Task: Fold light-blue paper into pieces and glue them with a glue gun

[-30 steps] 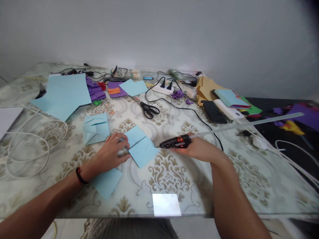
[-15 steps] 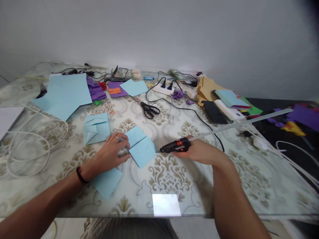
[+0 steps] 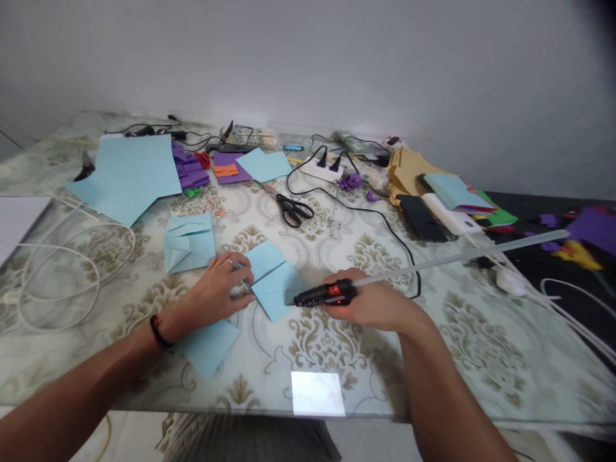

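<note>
My right hand (image 3: pixel 359 305) is wrapped around a black hot glue gun (image 3: pixel 327 294). A long clear glue stick (image 3: pixel 462 256) juts out of its back, and a small red light glows on it. The nozzle points left, over the lower right edge of a folded light blue paper (image 3: pixel 279 285). At that paper's left edge, my left hand (image 3: pixel 226 285) pinches it between thumb and fingers. Behind my left hand lies another folded blue paper (image 3: pixel 190 242) with flaps. A blue square (image 3: pixel 209 346) is partly hidden under my left wrist.
Black-handled scissors (image 3: pixel 293 208) lie beyond the folded paper. A black cord (image 3: pixel 385 221) runs from the white power strip (image 3: pixel 321 168) toward my right hand. Large blue sheets (image 3: pixel 135 173) are at back left. A black phone (image 3: pixel 421 218) and paper stacks sit at right; white cable (image 3: pixel 96 276) coils at left.
The glue gun's nozzle has moved left and slightly down, from beside the blue paper's right corner to over its lower right edge. My left hand keeps its pinch on the paper.
</note>
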`<state>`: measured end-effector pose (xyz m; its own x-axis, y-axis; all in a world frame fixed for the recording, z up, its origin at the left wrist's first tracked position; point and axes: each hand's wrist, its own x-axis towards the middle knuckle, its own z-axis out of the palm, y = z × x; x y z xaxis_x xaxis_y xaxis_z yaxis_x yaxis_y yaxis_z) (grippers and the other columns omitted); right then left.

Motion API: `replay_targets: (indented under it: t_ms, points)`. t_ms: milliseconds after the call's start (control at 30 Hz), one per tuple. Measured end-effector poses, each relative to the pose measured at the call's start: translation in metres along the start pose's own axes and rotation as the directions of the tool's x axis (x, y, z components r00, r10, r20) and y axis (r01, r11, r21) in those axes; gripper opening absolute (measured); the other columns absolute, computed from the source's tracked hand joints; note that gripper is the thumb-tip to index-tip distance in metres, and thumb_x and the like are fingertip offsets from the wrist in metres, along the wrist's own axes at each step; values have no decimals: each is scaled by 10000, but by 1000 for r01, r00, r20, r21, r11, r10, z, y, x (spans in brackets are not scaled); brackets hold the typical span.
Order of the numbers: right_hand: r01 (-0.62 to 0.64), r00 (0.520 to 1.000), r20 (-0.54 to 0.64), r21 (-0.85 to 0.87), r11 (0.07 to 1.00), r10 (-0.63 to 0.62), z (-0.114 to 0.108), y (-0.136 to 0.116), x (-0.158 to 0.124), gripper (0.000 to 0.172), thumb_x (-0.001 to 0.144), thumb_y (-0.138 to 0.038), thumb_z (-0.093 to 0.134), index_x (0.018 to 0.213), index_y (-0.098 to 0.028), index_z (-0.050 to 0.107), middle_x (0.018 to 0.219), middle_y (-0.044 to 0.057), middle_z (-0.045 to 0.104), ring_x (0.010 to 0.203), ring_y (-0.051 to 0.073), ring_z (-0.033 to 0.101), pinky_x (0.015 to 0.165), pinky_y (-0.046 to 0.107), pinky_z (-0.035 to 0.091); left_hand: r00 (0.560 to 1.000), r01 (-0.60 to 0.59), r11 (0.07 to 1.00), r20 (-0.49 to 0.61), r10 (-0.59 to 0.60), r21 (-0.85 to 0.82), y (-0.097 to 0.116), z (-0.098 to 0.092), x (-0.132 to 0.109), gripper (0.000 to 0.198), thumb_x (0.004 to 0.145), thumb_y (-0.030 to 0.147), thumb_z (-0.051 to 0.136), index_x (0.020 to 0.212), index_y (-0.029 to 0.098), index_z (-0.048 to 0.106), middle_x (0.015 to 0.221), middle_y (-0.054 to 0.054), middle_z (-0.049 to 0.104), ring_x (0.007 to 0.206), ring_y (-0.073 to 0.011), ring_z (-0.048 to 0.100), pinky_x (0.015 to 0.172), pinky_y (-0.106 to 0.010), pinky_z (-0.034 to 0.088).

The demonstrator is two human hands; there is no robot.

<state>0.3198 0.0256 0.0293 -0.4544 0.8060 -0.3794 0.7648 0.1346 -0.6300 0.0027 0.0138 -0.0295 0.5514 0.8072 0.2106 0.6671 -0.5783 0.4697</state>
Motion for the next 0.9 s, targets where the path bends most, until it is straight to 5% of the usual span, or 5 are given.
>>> replay_targets:
  t_ms: [400, 600, 900]
  points:
    - [202, 979, -9, -50, 978, -203, 18, -11, 7, 270, 759, -247, 688, 600, -212, 472, 581, -47, 490, 563, 129, 451, 538, 256, 343, 1000, 26, 1000, 15, -26, -7, 2, -1, 0, 183, 855, 240, 765, 992, 211, 649, 1218, -108, 593, 1212, -305, 545, 1076, -514, 437]
    - [403, 894, -194, -42, 914, -403, 23, -19, 17, 329, 848, -266, 695, 613, -216, 471, 644, -24, 517, 651, 152, 521, 632, 279, 425, 1000, 17, 1000, 20, -17, -4, 2, -1, 0, 183, 863, 240, 765, 1002, 210, 649, 1224, -110, 592, 1218, -306, 539, 1064, -513, 440]
    - [471, 832, -296, -69, 879, -469, 39, -25, 25, 281, 882, -264, 684, 655, -225, 522, 650, -10, 560, 678, 175, 558, 682, 304, 464, 1000, 11, 1000, -8, -11, -8, 1, 2, -1, 171, 860, 235, 759, 992, 230, 651, 1221, -94, 612, 1235, -300, 541, 1045, -476, 455]
